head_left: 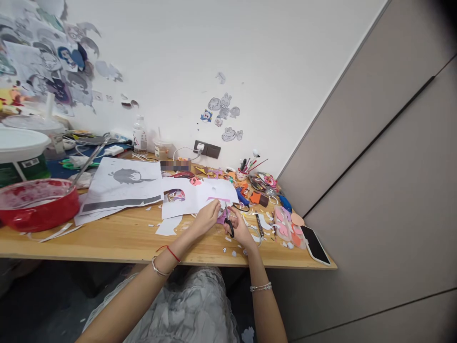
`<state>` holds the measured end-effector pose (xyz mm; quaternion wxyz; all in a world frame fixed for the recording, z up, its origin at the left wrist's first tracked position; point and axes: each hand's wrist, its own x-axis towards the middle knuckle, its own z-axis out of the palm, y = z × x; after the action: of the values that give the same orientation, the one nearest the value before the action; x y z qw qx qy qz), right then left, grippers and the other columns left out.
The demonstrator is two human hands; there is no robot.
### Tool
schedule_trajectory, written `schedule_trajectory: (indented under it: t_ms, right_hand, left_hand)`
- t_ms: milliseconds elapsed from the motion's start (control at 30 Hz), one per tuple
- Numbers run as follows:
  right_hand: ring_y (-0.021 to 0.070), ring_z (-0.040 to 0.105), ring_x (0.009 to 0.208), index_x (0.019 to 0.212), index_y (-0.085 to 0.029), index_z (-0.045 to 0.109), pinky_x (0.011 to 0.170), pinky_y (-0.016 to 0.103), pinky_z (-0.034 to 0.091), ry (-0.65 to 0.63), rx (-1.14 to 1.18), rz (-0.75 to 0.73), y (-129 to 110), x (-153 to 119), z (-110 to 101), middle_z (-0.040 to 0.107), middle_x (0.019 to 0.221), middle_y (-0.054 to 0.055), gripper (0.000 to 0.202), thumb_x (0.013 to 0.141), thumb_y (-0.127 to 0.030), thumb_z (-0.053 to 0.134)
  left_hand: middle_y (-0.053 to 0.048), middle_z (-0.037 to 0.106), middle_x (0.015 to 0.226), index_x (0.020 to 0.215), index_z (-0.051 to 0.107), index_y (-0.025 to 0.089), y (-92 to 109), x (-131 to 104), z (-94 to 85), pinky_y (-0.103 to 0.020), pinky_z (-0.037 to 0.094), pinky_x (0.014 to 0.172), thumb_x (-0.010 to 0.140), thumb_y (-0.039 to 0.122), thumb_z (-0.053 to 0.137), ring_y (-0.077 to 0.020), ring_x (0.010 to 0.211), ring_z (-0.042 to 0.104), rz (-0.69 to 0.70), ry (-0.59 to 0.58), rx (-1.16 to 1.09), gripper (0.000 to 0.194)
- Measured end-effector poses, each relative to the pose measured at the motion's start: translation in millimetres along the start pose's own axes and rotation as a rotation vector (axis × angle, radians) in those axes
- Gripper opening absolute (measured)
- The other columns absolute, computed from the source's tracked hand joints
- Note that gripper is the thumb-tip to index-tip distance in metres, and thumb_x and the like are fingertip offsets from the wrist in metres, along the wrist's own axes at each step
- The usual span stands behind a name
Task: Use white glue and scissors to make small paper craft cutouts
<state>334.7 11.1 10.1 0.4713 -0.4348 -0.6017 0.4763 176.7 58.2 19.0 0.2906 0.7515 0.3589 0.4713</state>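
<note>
My right hand [240,229] holds a pair of black-handled scissors [230,227], fingers through the loops and blades pointing up and away. Just left of the blades, my left hand [207,215] is closed in a pinch on a small piece of paper [221,209], mostly hidden by the fingers. Purple paper [223,218] shows beneath and between the hands. Behind them lies a white sheet [194,202] with a cut-out hole at its left part. Small paper scraps [233,253] are scattered on the wooden table around my right hand.
A printed sheet [123,183] and a red bowl [39,214] occupy the left side. A pen cup [243,174] stands behind my hands. At the right are a black marker [259,225], pink pieces [283,224] and a phone [316,245] by the table's edge.
</note>
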Motion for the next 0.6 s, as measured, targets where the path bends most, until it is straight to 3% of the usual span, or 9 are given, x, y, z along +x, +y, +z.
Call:
schedule_trajectory:
  t_ms: [267, 467, 600]
  right_hand:
    - [0.0051, 0.041, 0.044, 0.12, -0.024, 0.034, 0.045, 0.021, 0.041, 0.0, 0.024, 0.004, 1.7, -0.3, -1.4, 0.04, 0.06, -0.012, 0.072, 0.061, -0.031, 0.075]
    - [0.0074, 0.049, 0.055, 0.125, -0.024, 0.03, 0.054, 0.023, 0.041, -0.044, -0.005, -0.057, 2.8, -1.5, -1.8, 0.046, 0.069, -0.007, 0.068, 0.07, -0.037, 0.068]
    - [0.0065, 0.045, 0.051, 0.126, -0.024, 0.03, 0.05, 0.022, 0.04, -0.055, -0.008, -0.028, 1.2, -2.3, -0.2, 0.042, 0.065, -0.009, 0.072, 0.067, -0.034, 0.071]
  left_hand:
    - [0.0, 0.049, 0.074, 0.088, 0.051, 0.014, 2.2, 2.1, -3.3, -0.029, 0.042, 0.068, 0.092, 0.041, 0.032, -0.0115, 0.067, 0.048, -0.005, 0.048, 0.002, 0.033]
    - [0.0, 0.049, 0.072, 0.083, 0.051, 0.014, 1.7, 1.2, -3.5, -0.029, 0.042, 0.067, 0.092, 0.039, 0.035, -0.0112, 0.066, 0.047, -0.006, 0.01, 0.013, 0.032]
    - [0.001, 0.047, 0.069, 0.078, 0.051, 0.014, 2.8, 1.7, -3.5, -0.028, 0.041, 0.066, 0.091, 0.039, 0.036, -0.011, 0.065, 0.046, 0.006, -0.011, 0.024, 0.032]
